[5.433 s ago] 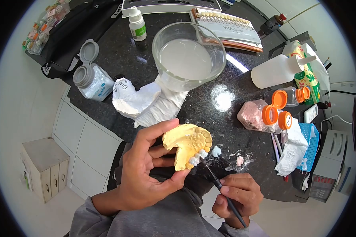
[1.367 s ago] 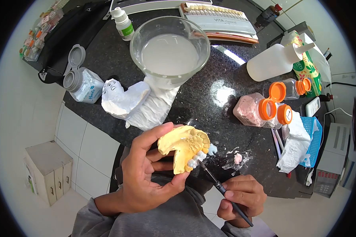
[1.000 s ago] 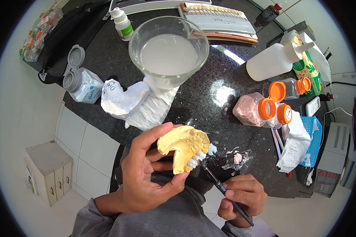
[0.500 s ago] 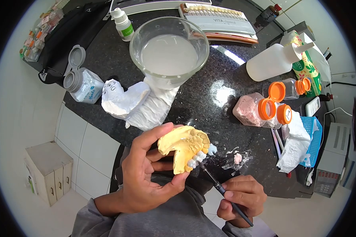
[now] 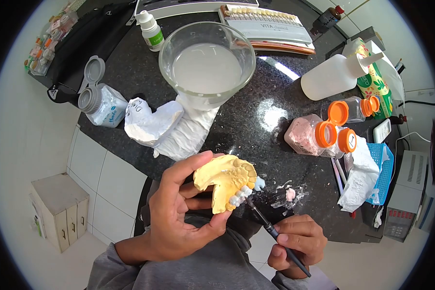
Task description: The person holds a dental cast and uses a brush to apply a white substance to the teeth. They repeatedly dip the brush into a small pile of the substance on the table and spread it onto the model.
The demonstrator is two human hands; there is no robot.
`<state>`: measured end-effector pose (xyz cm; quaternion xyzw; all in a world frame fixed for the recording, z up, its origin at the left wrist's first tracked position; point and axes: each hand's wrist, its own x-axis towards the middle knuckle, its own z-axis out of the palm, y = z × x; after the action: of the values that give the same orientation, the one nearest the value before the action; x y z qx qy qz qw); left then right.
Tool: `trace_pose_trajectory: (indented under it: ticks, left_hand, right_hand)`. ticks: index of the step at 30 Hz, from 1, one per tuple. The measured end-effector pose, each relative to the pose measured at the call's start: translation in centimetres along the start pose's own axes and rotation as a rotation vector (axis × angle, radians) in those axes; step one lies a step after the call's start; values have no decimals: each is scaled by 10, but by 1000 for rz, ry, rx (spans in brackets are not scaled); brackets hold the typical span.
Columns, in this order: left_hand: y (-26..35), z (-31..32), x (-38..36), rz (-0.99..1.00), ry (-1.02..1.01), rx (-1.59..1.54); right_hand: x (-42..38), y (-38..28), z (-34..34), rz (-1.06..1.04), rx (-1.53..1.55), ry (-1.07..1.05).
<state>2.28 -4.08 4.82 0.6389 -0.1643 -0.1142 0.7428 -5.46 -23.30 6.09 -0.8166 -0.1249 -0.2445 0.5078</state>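
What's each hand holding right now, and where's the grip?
Left hand holds the yellow plaster dental cast, thumb on top, fingers on its rear side. Right hand pinches the thin black brush at its lower handle.

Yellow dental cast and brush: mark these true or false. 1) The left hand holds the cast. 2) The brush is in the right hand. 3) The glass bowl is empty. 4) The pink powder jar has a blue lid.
1) True: the left hand grips the yellow dental cast.
2) True: the right hand holds the brush, its tip near the cast's white teeth.
3) False: the glass bowl holds cloudy white liquid.
4) False: the pink powder jar has an orange lid.
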Motion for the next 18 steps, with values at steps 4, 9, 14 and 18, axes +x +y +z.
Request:
trace_pose_trajectory:
  ticks: [4, 9, 14, 18]
  left_hand:
    - [0, 0, 0, 7, -1, -3]
    - [0, 0, 1, 11, -9, 5]
    - [0, 0, 1, 17, -10, 4]
    - [0, 0, 1, 9, -17, 7]
  right_hand:
    - [1, 0, 1, 14, 8, -1]
    - [0, 1, 2, 14, 8, 1]
    - [0, 1, 1, -4, 7, -2]
    - [0, 1, 1, -16, 6, 11]
